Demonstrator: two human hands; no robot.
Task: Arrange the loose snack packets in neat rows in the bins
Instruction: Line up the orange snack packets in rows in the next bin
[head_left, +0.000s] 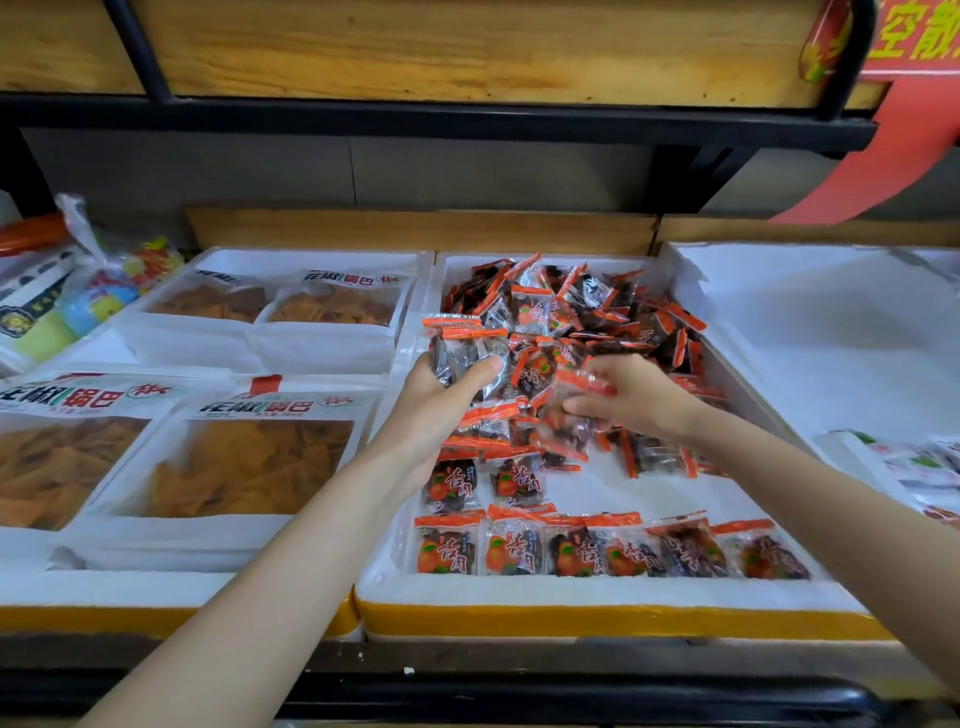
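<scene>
A white foam bin (613, 592) holds small clear snack packets with orange-red ends. A neat row of packets (608, 548) lines its front wall, with two more packets (485, 483) standing behind it at the left. A loose heap of packets (582, 312) fills the back half. My left hand (441, 395) grips a stack of packets (462, 351) held upright above the bin's left side. My right hand (634, 395), over the bin's middle, pinches a single packet (576, 387), blurred by motion.
The bin to the left (208, 551) holds large white bags of orange crisps (249, 457). On the right, a white bin (810, 322) has a few pale packets (924, 467) at its near right. A black shelf rail (415, 117) runs overhead.
</scene>
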